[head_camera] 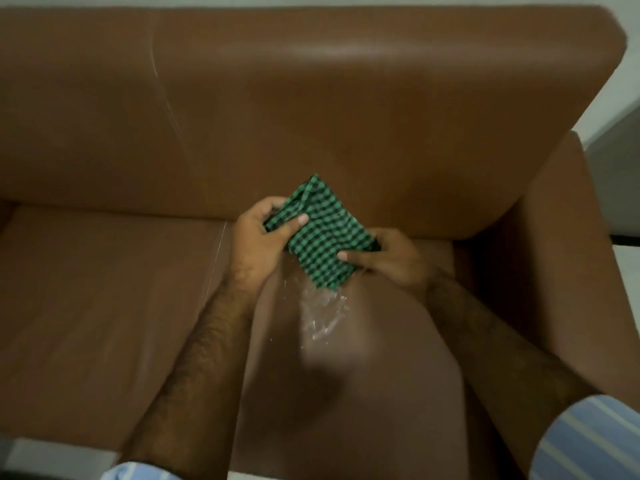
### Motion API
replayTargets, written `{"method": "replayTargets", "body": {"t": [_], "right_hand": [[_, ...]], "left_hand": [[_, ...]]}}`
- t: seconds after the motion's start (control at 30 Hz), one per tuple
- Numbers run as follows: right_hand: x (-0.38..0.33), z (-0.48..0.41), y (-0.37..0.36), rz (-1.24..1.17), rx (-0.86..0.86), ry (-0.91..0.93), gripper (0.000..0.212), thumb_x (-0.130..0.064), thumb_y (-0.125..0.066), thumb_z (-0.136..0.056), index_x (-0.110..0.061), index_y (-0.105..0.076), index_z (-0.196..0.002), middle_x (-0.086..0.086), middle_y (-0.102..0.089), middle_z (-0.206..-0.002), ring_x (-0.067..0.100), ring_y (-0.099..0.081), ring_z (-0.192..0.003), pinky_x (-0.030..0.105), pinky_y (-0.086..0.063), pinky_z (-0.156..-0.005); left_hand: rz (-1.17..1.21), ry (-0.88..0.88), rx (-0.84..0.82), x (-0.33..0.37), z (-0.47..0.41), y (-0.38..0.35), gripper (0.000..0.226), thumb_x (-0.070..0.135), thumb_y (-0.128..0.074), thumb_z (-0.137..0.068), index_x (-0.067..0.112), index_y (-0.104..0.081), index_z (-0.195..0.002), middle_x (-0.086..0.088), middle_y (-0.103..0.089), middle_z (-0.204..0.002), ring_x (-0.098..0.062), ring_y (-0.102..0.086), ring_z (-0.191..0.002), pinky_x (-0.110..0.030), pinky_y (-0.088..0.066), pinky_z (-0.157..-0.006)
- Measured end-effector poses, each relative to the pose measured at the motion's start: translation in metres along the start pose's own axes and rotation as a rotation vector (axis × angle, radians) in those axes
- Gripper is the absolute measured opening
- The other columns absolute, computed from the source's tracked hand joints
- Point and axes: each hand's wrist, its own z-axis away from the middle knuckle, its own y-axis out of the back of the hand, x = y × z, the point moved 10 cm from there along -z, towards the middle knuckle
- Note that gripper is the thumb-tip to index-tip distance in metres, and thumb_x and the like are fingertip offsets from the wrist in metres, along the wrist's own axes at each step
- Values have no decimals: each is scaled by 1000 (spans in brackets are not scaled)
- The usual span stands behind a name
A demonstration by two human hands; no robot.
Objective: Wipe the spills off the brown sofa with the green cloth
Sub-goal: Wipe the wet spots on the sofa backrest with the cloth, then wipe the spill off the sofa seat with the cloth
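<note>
Over on the left, the brown sofa (104,271) shows a bare seat cushion, its seam running down just left of the green cloth (320,233). Now our left hand (259,237): thumb pressed on top of the cloth's left edge, fingers curled under it, a firm pinch. The cloth itself is folded into a neat checked pad, held up in the air in front of the backrest. Directly below the cloth's lower corner, there's the spill (323,313), a wet, glistening patch on the right seat cushion, a few droplets trailing down from it. Right of the cloth, our right hand (391,261) pinches the opposite edge, thumb on top, fingers wrapped behind. So we judge we're at the readying step, pad squared up, no wiping yet. Next we need to lower the cloth flat onto that patch and sweep across it, pressing evenly so the liquid soaks in rather than spreads.
</note>
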Motion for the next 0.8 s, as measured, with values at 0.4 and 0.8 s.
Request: {"method": "replayTargets", "body": {"t": [0.4, 0.8], "right_hand": [[210, 77, -148, 170, -163, -419, 27, -26, -82, -92, -12, -74, -114, 3, -80, -94, 9, -76, -62, 21, -61, -56], [200, 66, 22, 1009, 668, -94, 60, -49, -44, -107, -8, -52, -150, 21, -42, -162, 40, -35, -154, 59, -25, -126]], "left_hand": [[-421, 396, 79, -212, 177, 31, 20, 30, -71, -93, 25, -75, -112, 6, -77, -107, -10, -71, -93, -39, -62, -90], [-1147, 9, -162, -223, 240, -64, 83, 70, -39, -97, 14, -33, -158, -15, -26, -168, -35, -25, -156, -60, -22, -125]]}}
